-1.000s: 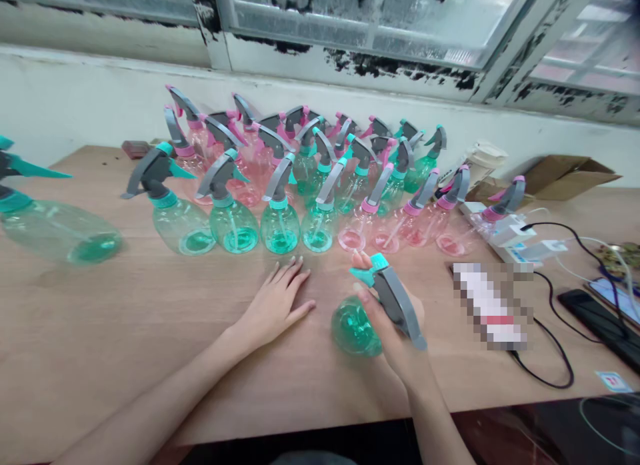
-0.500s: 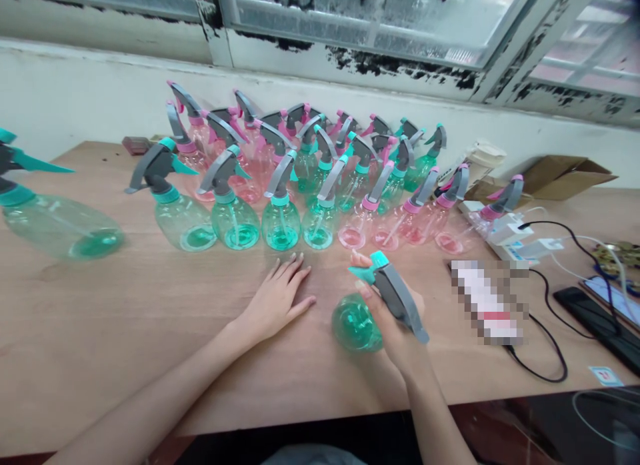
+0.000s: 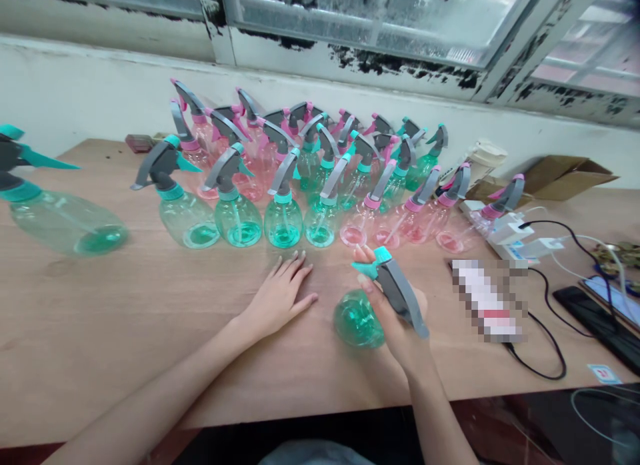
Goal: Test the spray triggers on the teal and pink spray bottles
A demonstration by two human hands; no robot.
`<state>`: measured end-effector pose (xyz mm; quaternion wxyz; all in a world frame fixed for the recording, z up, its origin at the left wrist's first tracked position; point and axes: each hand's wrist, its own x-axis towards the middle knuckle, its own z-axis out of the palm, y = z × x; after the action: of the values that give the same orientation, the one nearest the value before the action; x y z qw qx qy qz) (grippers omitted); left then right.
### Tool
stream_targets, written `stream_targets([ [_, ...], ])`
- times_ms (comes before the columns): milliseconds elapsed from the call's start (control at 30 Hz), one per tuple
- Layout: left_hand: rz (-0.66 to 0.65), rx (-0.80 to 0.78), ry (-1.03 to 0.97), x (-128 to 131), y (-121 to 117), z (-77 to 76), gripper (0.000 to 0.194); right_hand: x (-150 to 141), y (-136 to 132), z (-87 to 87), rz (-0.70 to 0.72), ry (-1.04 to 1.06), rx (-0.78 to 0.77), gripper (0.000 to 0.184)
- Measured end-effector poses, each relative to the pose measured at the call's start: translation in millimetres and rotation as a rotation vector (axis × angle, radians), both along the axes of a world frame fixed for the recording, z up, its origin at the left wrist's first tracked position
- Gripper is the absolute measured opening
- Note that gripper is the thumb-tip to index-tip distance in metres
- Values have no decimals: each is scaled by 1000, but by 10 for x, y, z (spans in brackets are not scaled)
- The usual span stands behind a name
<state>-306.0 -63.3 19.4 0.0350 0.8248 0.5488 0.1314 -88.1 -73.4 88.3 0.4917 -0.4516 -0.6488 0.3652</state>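
Observation:
My right hand is wrapped round the neck of a green spray bottle with a grey trigger head and teal nozzle, held tilted just above the wooden table. My left hand lies flat on the table with fingers stretched out, holding nothing, a little left of the bottle. Just beyond both hands stands a front row of green spray bottles and pink spray bottles.
Several more pink and green spray bottles crowd toward the wall. A lone green bottle stands far left. At right lie a power strip, black cables, a phone, a cardboard box and a blurred-out item.
Almost nothing moved; the view shifted slightly. My right hand keeps its hold on the green bottle and my left hand stays flat on the table.

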Motion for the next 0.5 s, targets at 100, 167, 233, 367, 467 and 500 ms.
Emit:
stream_targets([
  [100,0,-2,-5,1,-1,2,56,-14,3,-15,-11,18,-4,29],
  [167,1,-4,-10,2,-2,-4,56,-24,18,-37,-47,10,21,24],
  [233,5,-7,-16,4,-2,-16,56,-33,41,-61,-99,-7,42,20],
  [367,10,-25,-34,6,-6,-20,55,-35,55,-74,-118,-7,50,24],
  [467,-7,-49,-53,6,-34,33,55,-21,21,-44,-50,-4,46,24],
  [500,-23,-60,-60,9,-54,63,57,-18,9,-33,-36,-6,40,27],
])
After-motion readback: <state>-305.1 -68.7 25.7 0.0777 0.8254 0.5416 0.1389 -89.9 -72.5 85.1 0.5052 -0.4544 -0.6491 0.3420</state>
